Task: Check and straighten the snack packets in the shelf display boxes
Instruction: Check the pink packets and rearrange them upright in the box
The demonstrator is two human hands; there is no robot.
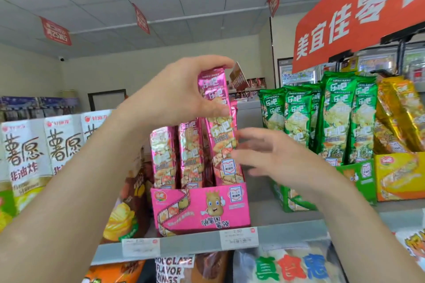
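A pink display box [202,207] stands on the top shelf with several tall pink snack packets upright in it. My left hand [181,96] grips the top of one raised pink packet [215,89] at the box's right side, fingers curled over its upper edge. My right hand [273,156] is blurred, its fingers straight, its fingertips at the right edge of the front right pink packet [223,145]. To the right stand a green display box [358,177] full of green packets [333,122] and a yellow box [400,177] with gold packets.
White snack bags [41,151] fill the shelf to the left, with a brown bag [128,209] beside the pink box. The grey shelf edge [188,241] carries price labels. More bags lie on the shelf below. An orange store sign [358,14] hangs at the upper right.
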